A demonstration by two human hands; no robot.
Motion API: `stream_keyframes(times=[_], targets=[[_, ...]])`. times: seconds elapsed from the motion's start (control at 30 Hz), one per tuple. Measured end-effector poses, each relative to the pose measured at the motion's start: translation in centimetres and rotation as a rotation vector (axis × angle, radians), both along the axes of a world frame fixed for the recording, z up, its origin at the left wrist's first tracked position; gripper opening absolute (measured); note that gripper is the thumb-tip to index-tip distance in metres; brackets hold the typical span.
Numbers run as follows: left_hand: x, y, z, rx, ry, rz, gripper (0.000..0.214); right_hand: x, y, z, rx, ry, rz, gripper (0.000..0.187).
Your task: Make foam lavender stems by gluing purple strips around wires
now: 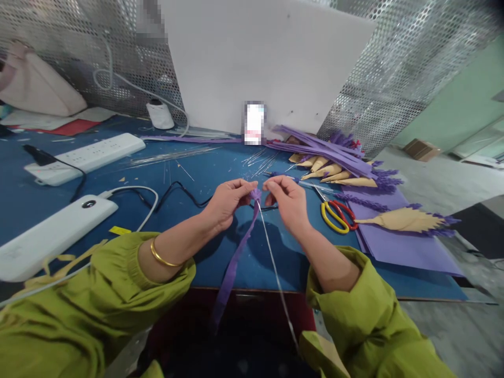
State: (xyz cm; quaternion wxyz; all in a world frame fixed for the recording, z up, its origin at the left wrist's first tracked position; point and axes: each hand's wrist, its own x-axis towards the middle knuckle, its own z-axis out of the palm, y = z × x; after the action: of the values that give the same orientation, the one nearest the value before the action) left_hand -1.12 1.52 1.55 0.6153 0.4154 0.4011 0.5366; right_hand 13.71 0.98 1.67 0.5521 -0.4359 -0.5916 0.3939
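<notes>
My left hand (232, 202) pinches a small ruffled purple paper flower (255, 195) between thumb and fingers. From it a long purple paper strip (236, 260) hangs past the table edge. A thin silvery wire (272, 257) runs from the flower down toward my lap. Close by on the right, my right hand (290, 202) has its fingers curled together; what they hold, if anything, is too small to make out. Behind that hand lies a thin blue-tipped tool (281, 176). Scissors (339, 215) with one yellow and one red handle rest to the right.
Purple paper sheets (409, 244), a wrapped lavender bunch (409, 219) and purple strips (326, 149) lie on the right. Loose wires (173, 155) are spread at the back. A power strip (90, 157), a white power bank (59, 231) and cables occupy the left. A lit phone (254, 123) stands upright behind.
</notes>
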Motion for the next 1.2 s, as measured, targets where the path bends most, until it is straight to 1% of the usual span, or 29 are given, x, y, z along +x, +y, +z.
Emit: stream_keyframes(times=[0.07, 0.1, 0.23, 0.37, 0.47, 0.53, 0.7, 0.8, 0.9, 0.97, 1.07, 1.13, 1.2], targets=[[0.0, 0.0, 0.2, 0.024, -0.004, 0.060, 0.029, 0.4, 0.1, 0.4, 0.000, 0.000, -0.073, 0.021], [0.0, 0.0, 0.3, 0.032, -0.002, 0.082, 0.029, 0.5, 0.1, 0.5, 0.000, -0.032, -0.073, 0.022], [0.2, -0.1, 0.2, 0.095, 0.046, 0.147, 0.027, 0.4, -0.4, 0.7, 0.011, -0.239, 0.037, 0.024], [0.4, -0.6, 0.1, 0.197, 0.176, 0.199, 0.025, -0.2, -0.9, 0.1, 0.041, -0.341, 0.032, 0.024], [0.5, -0.8, 0.1, 0.221, 0.246, 0.206, 0.025, -0.5, -0.9, -0.3, -0.028, -0.312, 0.055, 0.024], [0.4, -0.8, 0.1, 0.214, 0.255, 0.197, 0.025, -0.4, -0.8, -0.4, -0.077, -0.279, 0.084, 0.024], [0.4, -0.6, 0.1, 0.182, 0.224, 0.183, 0.026, 0.2, -0.4, 0.3, -0.181, -0.226, 0.150, 0.036], [0.4, -0.7, 0.1, 0.174, 0.210, 0.153, 0.026, 0.3, -0.4, 0.6, -0.222, -0.187, 0.177, 0.036], [0.5, -0.9, 0.1, 0.171, 0.191, 0.122, 0.026, 0.0, -0.5, 0.5, -0.275, -0.085, 0.240, 0.035], [0.6, -1.0, 0.1, 0.162, 0.172, 0.099, 0.026, -0.2, -0.6, 0.3, -0.295, -0.024, 0.261, 0.034], [0.6, -0.9, 0.1, 0.142, 0.148, 0.069, 0.026, -0.4, -0.5, 0.1, -0.297, 0.014, 0.265, 0.032], [0.5, -0.8, 0.1, 0.133, 0.148, 0.088, 0.026, -0.2, -0.4, 0.1, -0.287, -0.002, 0.264, 0.033], [0.3, -0.5, 0.0, 0.127, 0.145, 0.144, 0.027, 0.1, -0.3, 0.4, -0.296, -0.038, 0.249, 0.036]])
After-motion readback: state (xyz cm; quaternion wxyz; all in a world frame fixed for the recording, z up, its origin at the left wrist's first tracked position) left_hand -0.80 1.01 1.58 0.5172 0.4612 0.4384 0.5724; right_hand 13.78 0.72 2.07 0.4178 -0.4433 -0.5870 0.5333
